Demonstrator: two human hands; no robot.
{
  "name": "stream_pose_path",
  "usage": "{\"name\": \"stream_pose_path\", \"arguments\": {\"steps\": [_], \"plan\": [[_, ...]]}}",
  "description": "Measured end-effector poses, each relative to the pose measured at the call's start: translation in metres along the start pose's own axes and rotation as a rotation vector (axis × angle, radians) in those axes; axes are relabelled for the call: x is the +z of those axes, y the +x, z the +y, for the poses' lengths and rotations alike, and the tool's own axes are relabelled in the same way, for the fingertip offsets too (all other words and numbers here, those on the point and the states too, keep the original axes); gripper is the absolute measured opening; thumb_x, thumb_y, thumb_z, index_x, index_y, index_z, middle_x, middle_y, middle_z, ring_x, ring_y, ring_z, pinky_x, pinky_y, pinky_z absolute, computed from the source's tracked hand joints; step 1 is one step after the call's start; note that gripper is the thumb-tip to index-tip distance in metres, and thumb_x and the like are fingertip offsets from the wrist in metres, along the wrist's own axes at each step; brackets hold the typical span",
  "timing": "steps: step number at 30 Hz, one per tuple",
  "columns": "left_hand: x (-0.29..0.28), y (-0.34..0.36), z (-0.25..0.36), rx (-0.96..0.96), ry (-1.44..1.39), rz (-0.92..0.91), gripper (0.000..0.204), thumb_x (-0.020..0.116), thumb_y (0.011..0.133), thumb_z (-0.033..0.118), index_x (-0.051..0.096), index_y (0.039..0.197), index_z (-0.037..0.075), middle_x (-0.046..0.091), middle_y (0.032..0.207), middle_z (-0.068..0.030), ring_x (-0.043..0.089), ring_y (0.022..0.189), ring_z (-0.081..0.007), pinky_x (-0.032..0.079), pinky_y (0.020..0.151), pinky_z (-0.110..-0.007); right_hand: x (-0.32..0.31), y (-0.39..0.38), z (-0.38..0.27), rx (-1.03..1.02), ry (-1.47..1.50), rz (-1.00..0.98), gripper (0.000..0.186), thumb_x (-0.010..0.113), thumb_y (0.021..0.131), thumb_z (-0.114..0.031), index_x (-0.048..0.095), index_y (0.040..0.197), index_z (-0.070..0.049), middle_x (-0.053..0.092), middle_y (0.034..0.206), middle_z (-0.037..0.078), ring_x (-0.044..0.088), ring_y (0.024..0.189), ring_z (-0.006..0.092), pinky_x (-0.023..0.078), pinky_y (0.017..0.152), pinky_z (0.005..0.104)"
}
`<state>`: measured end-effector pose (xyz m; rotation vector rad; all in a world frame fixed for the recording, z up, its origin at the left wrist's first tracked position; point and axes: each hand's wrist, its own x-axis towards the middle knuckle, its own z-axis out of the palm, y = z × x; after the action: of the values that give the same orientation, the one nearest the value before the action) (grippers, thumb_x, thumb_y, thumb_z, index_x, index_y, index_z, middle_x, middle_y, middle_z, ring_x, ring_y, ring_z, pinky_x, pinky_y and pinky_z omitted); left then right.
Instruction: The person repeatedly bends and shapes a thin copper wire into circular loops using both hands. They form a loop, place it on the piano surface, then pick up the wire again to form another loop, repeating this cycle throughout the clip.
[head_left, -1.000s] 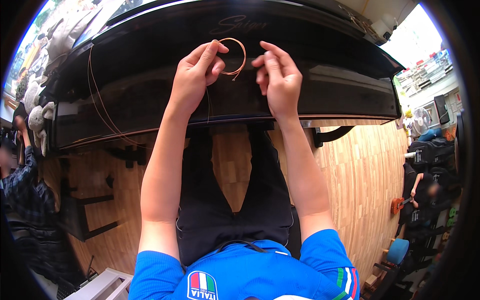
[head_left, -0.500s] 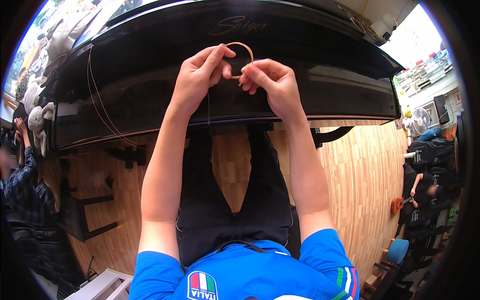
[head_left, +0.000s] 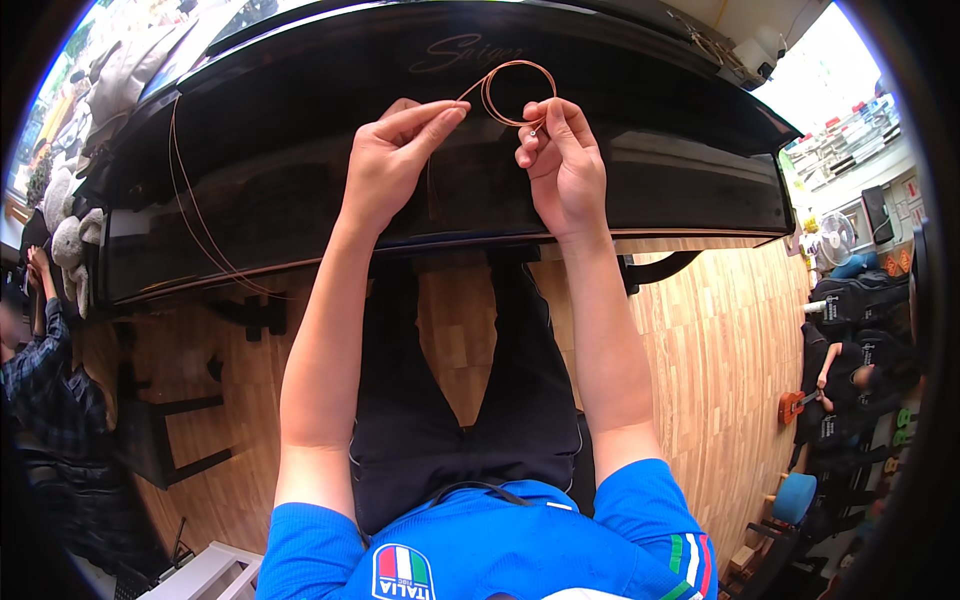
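My left hand (head_left: 392, 162) is closed in a pinch on a thin copper-coloured string, a little left of its coiled loops (head_left: 520, 63). My right hand (head_left: 568, 175) holds the coil at its lower right between thumb and fingers, near a small silvery end. Both hands are raised over a glossy black piano (head_left: 700, 185). More thin strings (head_left: 173, 145) lie down its left part and hang over the front edge.
A grey plush toy (head_left: 72, 240) sits at the piano's left end. A person in a plaid sleeve (head_left: 40, 355) is at far left. On the right are another person (head_left: 840, 365) with an orange ukulele (head_left: 790, 405), a fan (head_left: 836, 238) and a blue round stool (head_left: 793, 495).
My right hand has come onto the coil and raised it up and to the right. My left hand has moved from the coil onto the string running out from it.
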<state>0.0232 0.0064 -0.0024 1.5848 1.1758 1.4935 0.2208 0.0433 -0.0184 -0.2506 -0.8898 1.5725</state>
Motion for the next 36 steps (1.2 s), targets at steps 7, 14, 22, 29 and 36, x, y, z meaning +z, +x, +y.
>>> {"name": "stream_pose_path", "arguments": {"steps": [7, 14, 22, 29, 36], "plan": [[0.004, 0.002, -0.005, -0.03, -0.312, 0.038, 0.028, 0.069, 0.095, 0.016, 0.069, 0.116, -0.002, 0.072, 0.107, -0.013, 0.07, 0.101, -0.0187, 0.057, 0.092, -0.03, 0.007, -0.002, 0.001, 0.059, -0.19, -0.104, 0.016, 0.054, 0.104, -0.019, 0.06, 0.104, -0.004, 0.069, 0.095, 0.013, 0.071, 0.084, 0.0216, 0.062, 0.074, 0.0354], [0.004, -0.004, 0.006, -0.031, -0.187, -0.079, 0.027, 0.069, 0.095, 0.015, 0.07, 0.116, -0.001, 0.073, 0.106, -0.0117, 0.07, 0.099, -0.0169, 0.054, 0.093, -0.029, 0.012, -0.002, 0.002, 0.036, -0.356, -0.155, 0.015, 0.056, 0.103, -0.015, 0.06, 0.104, -0.001, 0.07, 0.095, 0.016, 0.073, 0.087, 0.0259, 0.063, 0.079, 0.0375], [0.004, -0.001, 0.009, -0.007, -0.295, -0.112, 0.033, 0.066, 0.097, 0.013, 0.062, 0.127, -0.001, 0.073, 0.11, -0.0112, 0.069, 0.101, -0.0168, 0.052, 0.097, -0.03, 0.021, -0.004, 0.004, 0.0, -0.447, -0.1, 0.017, 0.058, 0.102, -0.016, 0.061, 0.102, 0.0, 0.071, 0.093, 0.016, 0.074, 0.085, 0.0262, 0.063, 0.077, 0.0374], [-0.008, 0.004, 0.002, -0.06, -0.354, -0.209, 0.045, 0.069, 0.095, 0.016, 0.054, 0.135, 0.002, 0.071, 0.1, -0.0064, 0.068, 0.1, -0.0145, 0.05, 0.094, -0.028, 0.019, -0.002, 0.006, 0.001, -0.416, -0.083, 0.017, 0.059, 0.101, -0.017, 0.061, 0.101, 0.0, 0.071, 0.091, 0.016, 0.074, 0.083, 0.0247, 0.063, 0.076, 0.0363], [0.003, -0.003, 0.01, -0.05, -0.214, -0.153, 0.032, 0.07, 0.094, 0.014, 0.063, 0.122, 0.001, 0.069, 0.098, -0.005, 0.065, 0.089, -0.0115, 0.052, 0.09, -0.028, 0.023, -0.004, 0.005, -0.029, -0.387, -0.012, 0.017, 0.059, 0.102, -0.017, 0.061, 0.102, 0.0, 0.071, 0.091, 0.015, 0.074, 0.083, 0.0224, 0.063, 0.076, 0.0343]]}}
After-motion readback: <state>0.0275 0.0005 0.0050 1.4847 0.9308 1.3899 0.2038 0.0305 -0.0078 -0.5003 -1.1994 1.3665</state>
